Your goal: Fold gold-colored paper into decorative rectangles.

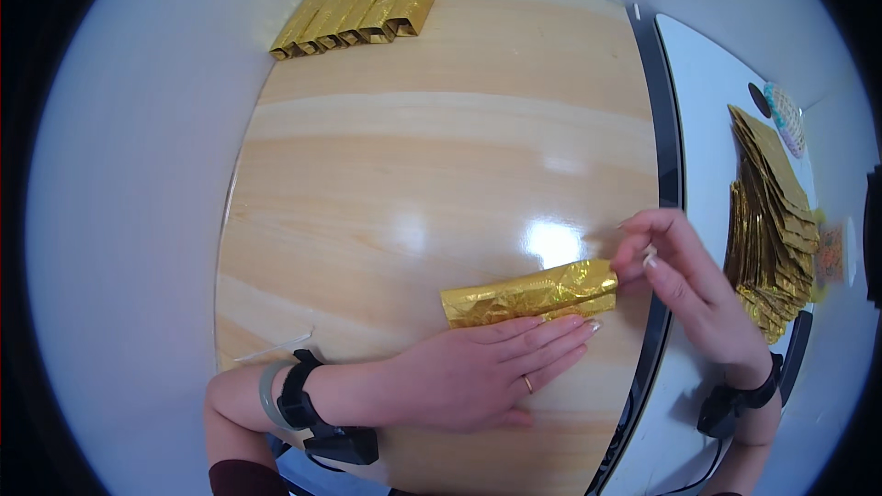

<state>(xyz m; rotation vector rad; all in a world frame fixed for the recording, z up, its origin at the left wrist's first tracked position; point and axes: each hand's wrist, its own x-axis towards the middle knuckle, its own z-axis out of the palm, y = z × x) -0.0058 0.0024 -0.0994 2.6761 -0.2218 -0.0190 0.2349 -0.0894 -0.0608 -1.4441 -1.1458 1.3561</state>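
A crinkled gold foil-paper piece [528,298], folded into a long flat tube, lies slightly slanted on the wooden tabletop. My left hand [505,372], with a ring on one finger, lies flat along its near long edge. The fingers are stretched out, and their tips rest at the foil's lower right part. At the right end of the foil, my right hand [684,280] has bent fingers, with the thumb held apart from them. Its fingertips touch or nearly touch that end; I cannot tell which. Nothing shows between its thumb and fingers.
Several gold foil box-like tubes [363,14] stand in a row at the far left. On the white surface [694,83] to the right lies a fanned stack of gold paper pieces [772,220]. A woven pale item [785,119] and a clear container [834,253] stand beyond it. White walls border the table.
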